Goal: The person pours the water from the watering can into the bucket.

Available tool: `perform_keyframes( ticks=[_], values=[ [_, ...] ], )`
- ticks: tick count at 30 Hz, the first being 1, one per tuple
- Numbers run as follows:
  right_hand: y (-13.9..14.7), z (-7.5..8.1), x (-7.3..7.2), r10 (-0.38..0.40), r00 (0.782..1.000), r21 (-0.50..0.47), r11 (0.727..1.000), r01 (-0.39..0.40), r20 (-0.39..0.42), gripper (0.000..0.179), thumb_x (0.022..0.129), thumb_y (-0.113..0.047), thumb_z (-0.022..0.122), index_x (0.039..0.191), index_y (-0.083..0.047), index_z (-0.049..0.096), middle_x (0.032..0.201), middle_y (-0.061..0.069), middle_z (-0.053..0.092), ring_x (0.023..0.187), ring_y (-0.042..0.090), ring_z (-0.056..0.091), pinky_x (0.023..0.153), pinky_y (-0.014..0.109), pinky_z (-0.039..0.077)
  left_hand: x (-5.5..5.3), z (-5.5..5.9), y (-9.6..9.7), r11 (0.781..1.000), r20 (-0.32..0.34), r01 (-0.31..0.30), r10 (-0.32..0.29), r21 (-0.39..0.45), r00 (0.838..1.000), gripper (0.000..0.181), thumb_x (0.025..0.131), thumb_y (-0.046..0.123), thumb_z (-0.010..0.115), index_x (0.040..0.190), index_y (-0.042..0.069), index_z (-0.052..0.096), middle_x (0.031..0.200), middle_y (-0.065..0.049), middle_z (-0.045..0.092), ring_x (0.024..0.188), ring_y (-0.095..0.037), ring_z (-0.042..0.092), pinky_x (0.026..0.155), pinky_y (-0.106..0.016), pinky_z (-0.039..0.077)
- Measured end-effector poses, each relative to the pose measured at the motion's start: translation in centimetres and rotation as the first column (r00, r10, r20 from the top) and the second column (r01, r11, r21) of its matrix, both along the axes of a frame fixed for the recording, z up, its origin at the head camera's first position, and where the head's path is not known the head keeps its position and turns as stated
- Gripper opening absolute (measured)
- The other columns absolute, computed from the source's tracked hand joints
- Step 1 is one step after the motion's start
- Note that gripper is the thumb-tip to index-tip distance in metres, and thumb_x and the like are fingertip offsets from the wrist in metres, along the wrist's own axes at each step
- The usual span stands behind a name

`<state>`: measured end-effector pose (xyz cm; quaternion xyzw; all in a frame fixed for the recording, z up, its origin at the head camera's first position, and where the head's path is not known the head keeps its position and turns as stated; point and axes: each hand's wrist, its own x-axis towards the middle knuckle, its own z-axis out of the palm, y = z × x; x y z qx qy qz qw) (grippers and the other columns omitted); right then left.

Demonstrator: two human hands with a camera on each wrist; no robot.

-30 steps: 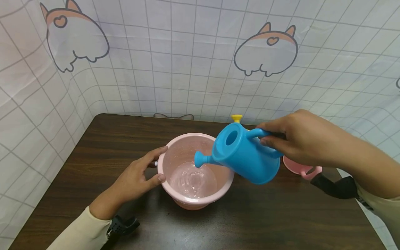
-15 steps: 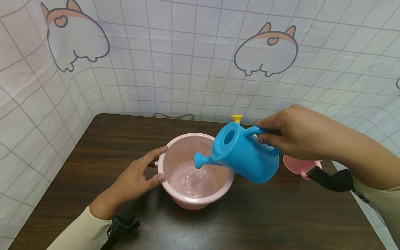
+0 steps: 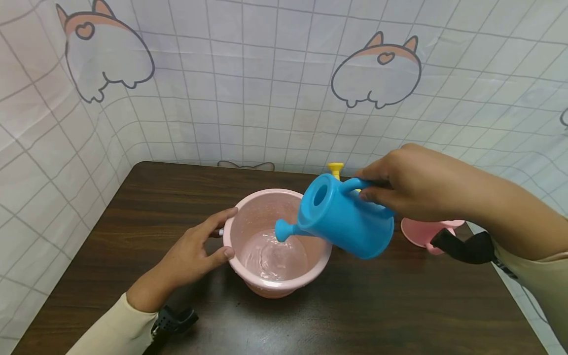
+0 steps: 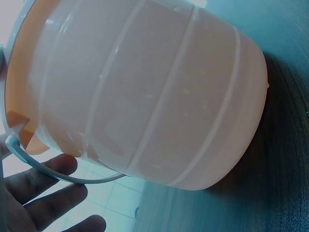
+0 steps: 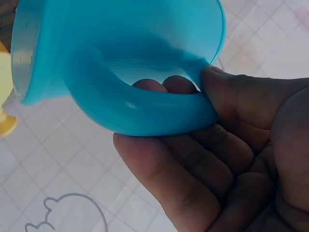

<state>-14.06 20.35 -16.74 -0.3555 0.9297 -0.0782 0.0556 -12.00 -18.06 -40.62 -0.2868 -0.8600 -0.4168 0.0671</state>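
Observation:
My right hand grips the handle of a light blue toy watering can, thumb and fingers curled round it. The watering can is tilted left, its flared spout over a pale pink bucket. Clear water ripples at the bucket's bottom. My left hand rests on the bucket's left rim, thumb and forefinger spread along it. In the left wrist view, the other fingers of that hand lie relaxed outside the bucket wall, by its thin bail handle.
Behind the watering can a yellow flared spout sticks up, its body mostly hidden. A pink cup with a looped handle stands under my right wrist. The dark wooden table meets a white checked cloth at the back.
My right hand has moved slightly left and up, and the watering can has shifted a little left. The ripples in the bucket have changed shape. My left hand has stayed in place.

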Motion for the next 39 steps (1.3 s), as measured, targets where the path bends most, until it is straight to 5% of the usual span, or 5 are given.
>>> perform_keyframes(
  ticks=[15, 39],
  values=[
    [-0.9, 0.4, -0.4, 0.029, 0.999, 0.015, 0.999, -0.029, 0.022, 0.036, 0.094, -0.018, 0.077, 0.126, -0.001, 0.072, 0.111, 0.01, 0.075, 0.09, 0.023, 0.075, 0.073, 0.04, 0.061, -0.1, 0.0, -0.2, 1.0, -0.015, -0.001, 0.001, 0.005, 1.0, 0.072, 0.096, 0.042, 0.069, 0.159, 0.027, 0.037, 0.143, -0.006, 0.058, 0.112, -0.025, 0.067, 0.091, -0.053, 0.054],
    [-3.8, 1.7, -0.8, 0.036, 0.998, 0.16, 0.986, -0.045, 0.06, 0.015, 0.097, -0.018, 0.072, 0.109, -0.013, 0.079, 0.088, -0.003, 0.071, 0.076, 0.016, 0.065, 0.072, 0.038, 0.059, -0.1, 0.0, -0.1, 1.0, -0.007, 0.001, -0.001, 0.004, 1.0, 0.072, 0.096, 0.042, 0.07, 0.159, 0.028, 0.037, 0.145, -0.005, 0.057, 0.113, -0.025, 0.067, 0.092, -0.053, 0.053]
  ],
)
